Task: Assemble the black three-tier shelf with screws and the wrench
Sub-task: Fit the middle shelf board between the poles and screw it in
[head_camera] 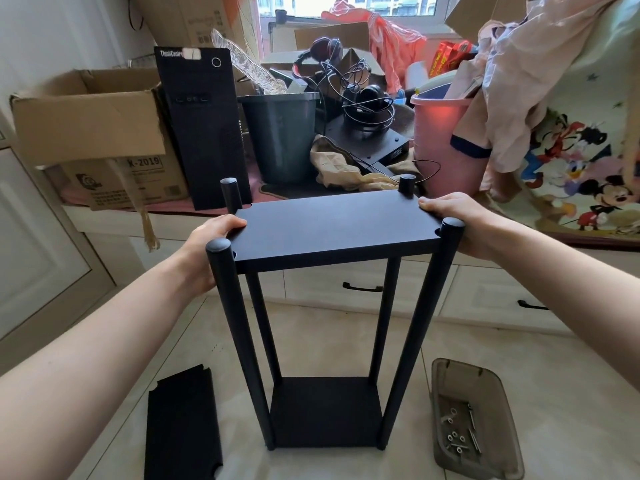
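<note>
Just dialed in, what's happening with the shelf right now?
A person is assembling the black shelf frame, which stands upright on the tiled floor. The left hand and right hand each hold a short end of the top panel, seated between the four poles. The bottom panel is in place too. A third panel lies loose on the floor to the left, so the middle tier is not yet fitted. A tray of screws sits on the right.

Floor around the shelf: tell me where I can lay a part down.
Bare tile lies between the loose black panel and the shelf frame, and between the frame and the screw tray. The ledge behind is crowded with boxes and bins.
</note>
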Demonstrator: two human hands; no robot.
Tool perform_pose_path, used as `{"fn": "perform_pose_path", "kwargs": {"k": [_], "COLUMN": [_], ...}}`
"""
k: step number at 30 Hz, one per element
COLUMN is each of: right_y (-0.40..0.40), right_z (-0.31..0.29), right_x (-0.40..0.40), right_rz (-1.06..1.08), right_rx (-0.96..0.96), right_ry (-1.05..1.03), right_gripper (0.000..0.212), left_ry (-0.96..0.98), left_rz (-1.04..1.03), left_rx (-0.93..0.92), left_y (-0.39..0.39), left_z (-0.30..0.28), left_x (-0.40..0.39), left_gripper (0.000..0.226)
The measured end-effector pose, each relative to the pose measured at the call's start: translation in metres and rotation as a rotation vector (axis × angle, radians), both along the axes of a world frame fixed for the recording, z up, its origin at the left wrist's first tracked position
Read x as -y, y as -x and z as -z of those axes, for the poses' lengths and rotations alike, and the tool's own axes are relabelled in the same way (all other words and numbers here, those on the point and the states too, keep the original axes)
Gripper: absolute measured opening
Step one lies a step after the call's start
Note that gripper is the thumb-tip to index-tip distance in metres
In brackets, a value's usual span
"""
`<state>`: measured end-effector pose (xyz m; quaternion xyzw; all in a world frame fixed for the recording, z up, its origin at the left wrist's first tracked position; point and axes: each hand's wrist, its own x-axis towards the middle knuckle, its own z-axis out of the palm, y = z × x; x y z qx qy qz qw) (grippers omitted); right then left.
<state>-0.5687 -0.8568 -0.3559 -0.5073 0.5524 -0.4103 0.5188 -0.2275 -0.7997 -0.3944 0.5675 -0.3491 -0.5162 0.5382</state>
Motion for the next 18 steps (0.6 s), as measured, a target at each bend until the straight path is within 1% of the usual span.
{"fn": "perform_pose_path", "kwargs": {"k": [3, 5, 10, 13, 15, 18], "right_y": [0.000, 0.000, 0.000, 0.004, 0.006, 0.007], "right_z": [0.003, 0.006, 0.015, 0.027, 0.035, 0.042], "right_x": [0.003, 0.006, 0.012, 0.012, 0.011, 0.010], "right_rz": [-0.019, -0.024, 0.003, -0.008, -0.001, -0.008], "right_rx": [0.018, 0.031, 0.031, 0.003, 0.025, 0.098], "right_ry": [-0.010, -0.017, -0.029, -0.050, -0.057, -0.085], "right_gripper": [0.019, 0.020, 0.023, 0.028, 0.027, 0.021], "left_ry": [-0.016, -0.015, 0.037, 0.050, 0.061, 0.053], "left_rz": [0.043, 0.058, 0.056, 0.051, 0.039, 0.030], "left_rx": [0.001, 0.004, 0.038, 0.061, 0.032, -0.066], "left_y": [-0.005, -0.008, -0.013, -0.011, -0.010, -0.006], "left_z": [0.004, 0.007, 0.015, 0.017, 0.022, 0.031], "left_x": [0.000, 0.000, 0.005, 0.013, 0.017, 0.019], "left_gripper": [0.038, 0.040, 0.029, 0.026, 0.027, 0.031]}}
